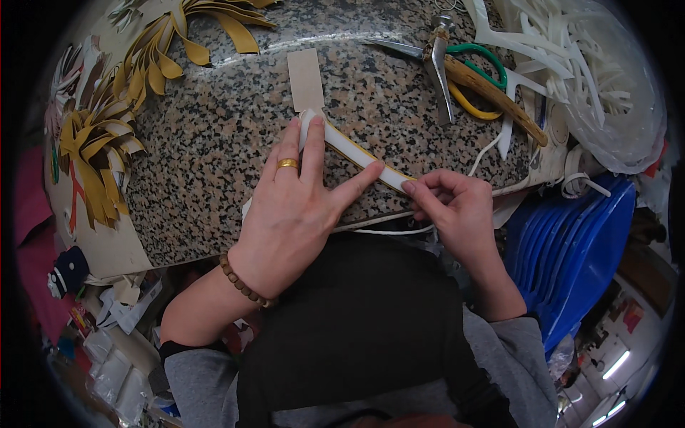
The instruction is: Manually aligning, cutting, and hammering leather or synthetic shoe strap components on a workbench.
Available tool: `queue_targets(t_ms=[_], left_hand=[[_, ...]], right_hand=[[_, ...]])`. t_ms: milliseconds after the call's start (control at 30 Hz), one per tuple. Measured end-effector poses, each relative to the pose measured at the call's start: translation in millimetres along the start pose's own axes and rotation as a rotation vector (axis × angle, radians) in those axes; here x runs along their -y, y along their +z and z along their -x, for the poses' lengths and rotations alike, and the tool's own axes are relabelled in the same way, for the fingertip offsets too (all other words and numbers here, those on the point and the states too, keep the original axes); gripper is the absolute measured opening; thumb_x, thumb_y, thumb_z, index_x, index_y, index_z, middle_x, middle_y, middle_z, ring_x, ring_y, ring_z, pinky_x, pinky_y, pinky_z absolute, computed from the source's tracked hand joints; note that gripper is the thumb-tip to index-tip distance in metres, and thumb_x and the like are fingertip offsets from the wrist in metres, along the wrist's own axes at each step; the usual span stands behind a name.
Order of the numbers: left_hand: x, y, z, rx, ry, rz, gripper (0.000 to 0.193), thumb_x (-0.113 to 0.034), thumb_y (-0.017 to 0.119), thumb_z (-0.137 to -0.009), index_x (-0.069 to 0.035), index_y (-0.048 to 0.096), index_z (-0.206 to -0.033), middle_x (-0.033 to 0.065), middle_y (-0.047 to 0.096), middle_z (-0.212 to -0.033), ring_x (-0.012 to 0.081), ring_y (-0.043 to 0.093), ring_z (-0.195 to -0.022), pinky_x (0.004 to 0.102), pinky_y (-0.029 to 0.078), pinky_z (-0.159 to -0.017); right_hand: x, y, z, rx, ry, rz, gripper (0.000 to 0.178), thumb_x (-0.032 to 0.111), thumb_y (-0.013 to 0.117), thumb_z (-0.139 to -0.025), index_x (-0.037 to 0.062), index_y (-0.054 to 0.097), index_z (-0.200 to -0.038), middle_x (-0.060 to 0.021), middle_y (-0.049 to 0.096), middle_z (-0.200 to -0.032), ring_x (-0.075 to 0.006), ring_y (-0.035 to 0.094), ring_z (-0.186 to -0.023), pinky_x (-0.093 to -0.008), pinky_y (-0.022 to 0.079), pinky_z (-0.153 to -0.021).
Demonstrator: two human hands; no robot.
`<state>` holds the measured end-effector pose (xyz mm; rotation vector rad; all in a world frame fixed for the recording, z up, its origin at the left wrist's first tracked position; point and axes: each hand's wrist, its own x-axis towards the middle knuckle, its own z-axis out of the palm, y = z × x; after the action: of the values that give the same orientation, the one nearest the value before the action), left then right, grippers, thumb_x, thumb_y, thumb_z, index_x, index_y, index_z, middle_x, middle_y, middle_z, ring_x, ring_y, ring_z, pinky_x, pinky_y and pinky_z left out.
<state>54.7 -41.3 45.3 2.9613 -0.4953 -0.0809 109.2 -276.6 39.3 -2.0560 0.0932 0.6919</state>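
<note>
A curved white strip with a yellow edge lies on the speckled stone slab. My left hand, with a ring and a beaded bracelet, rests flat on it. Its fingers are spread, the fingertips pressing the strip's far end and the thumb touching its middle. Between thumb and curled fingers, my right hand pinches the strip's near right end at the slab's front edge. Just beyond my left fingertips lies a flat beige rectangular piece, meeting the strip's far end.
A hammer lies across scissors with green and yellow handles at the far right. Beside them is a clear bag of white pieces. Mustard-yellow strips pile up at the left. Stacked blue plastic containers stand at right.
</note>
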Motion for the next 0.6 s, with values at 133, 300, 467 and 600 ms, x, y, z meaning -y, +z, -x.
queue_targets(t_ms=[133, 300, 467, 600], left_hand=[[-8, 0, -1, -0.034, 0.028, -0.009, 0.070, -0.003, 0.057, -0.091, -0.046, 0.060, -0.146, 0.0299, 0.045, -0.151, 0.0490, 0.052, -0.135, 0.0529, 0.046, -0.112], [-2, -1, 3, -0.047, 0.012, 0.012, 0.070, -0.002, 0.058, -0.091, -0.045, 0.060, -0.146, 0.0287, 0.045, -0.152, 0.0467, 0.052, -0.136, 0.0513, 0.044, -0.115], [18, 13, 14, -0.209, -0.104, 0.298, 0.072, 0.003, 0.071, -0.082, -0.020, 0.056, -0.148, 0.0221, 0.051, -0.150, 0.0416, 0.055, -0.134, 0.0492, 0.046, -0.112], [22, 15, 17, -0.368, -0.196, 0.497, 0.075, 0.004, 0.078, -0.077, -0.001, 0.048, -0.146, 0.0192, 0.057, -0.144, 0.0401, 0.057, -0.131, 0.0465, 0.048, -0.109]], right_hand=[[2, 2, 1, -0.056, -0.122, 0.195, 0.029, 0.027, 0.080, -0.091, -0.0012, 0.078, -0.089, -0.0132, 0.071, -0.065, -0.0218, 0.072, -0.058, -0.0327, 0.054, -0.056], [36, -19, -3, 0.001, -0.221, 1.061, 0.045, 0.047, 0.081, -0.086, 0.0027, 0.077, -0.076, -0.0164, 0.067, -0.062, -0.0364, 0.071, -0.062, -0.0457, 0.055, -0.059], [80, -6, -4, -0.179, -0.661, 0.486, 0.021, 0.021, 0.082, -0.088, 0.0035, 0.072, -0.083, -0.0122, 0.065, -0.068, -0.0317, 0.066, -0.060, -0.0396, 0.051, -0.057], [74, 48, -62, 0.111, -0.935, 0.216, 0.012, 0.005, 0.077, -0.089, 0.0023, 0.069, -0.098, -0.0122, 0.067, -0.092, -0.0276, 0.070, -0.078, -0.0366, 0.055, -0.066]])
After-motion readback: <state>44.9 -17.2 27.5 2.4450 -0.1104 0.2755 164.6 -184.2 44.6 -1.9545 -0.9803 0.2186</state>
